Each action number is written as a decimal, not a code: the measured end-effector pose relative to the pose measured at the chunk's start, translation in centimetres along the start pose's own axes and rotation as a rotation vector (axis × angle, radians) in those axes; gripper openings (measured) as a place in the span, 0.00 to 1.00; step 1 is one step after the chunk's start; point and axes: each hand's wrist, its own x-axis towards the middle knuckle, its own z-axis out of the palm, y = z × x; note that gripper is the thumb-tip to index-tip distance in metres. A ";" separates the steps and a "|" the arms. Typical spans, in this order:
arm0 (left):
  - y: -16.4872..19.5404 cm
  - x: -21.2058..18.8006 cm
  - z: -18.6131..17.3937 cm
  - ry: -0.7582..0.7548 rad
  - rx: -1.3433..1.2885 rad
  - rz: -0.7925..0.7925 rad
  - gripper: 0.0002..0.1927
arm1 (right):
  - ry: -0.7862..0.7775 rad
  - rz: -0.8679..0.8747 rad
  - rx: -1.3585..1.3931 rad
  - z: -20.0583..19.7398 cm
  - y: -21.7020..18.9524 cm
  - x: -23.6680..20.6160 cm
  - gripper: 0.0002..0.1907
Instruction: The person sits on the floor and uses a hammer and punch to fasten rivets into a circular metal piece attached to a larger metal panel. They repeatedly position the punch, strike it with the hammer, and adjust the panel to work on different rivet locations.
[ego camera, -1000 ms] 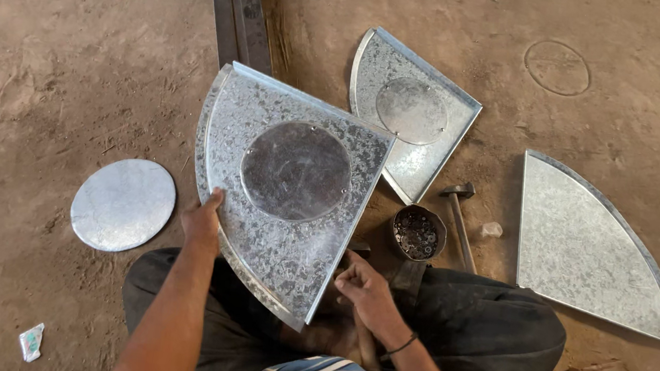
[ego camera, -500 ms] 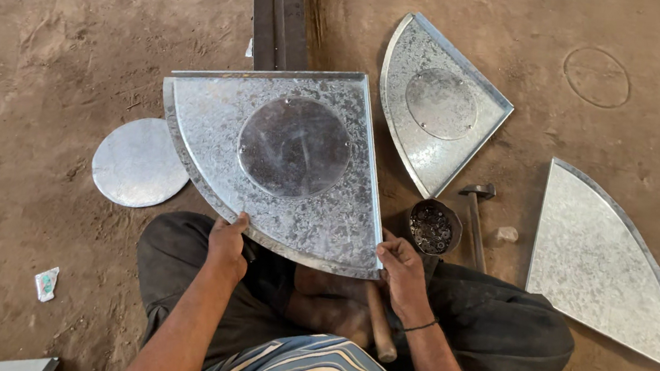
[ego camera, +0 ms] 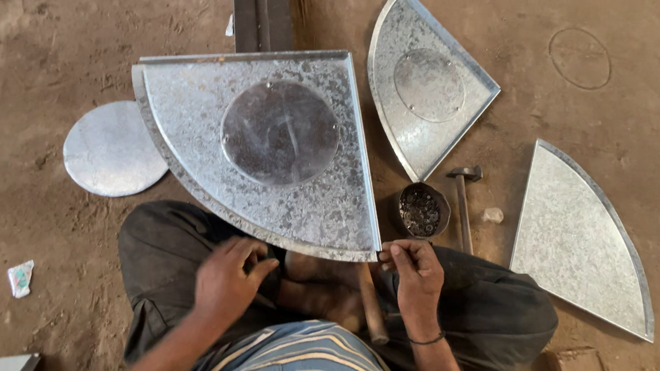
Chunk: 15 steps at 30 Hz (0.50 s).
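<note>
I am looking down at a floor-level sheet-metal workshop, where work is done seated on bare packed earth rather than at a bench. Quarter-round galvanized trays lie spread across the dirt floor, one with a riveted disc at its centre, another plain. A loose metal disc, a hammer and a small bowl of rivets sit within reach. A steel bar runs along the ground, and a circle is scratched into the soil nearby.
</note>
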 end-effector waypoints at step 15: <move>2.4 10.0 -4.0 -0.364 0.774 0.361 0.41 | -0.802 -0.227 -0.665 5.9 -6.6 -5.7 0.06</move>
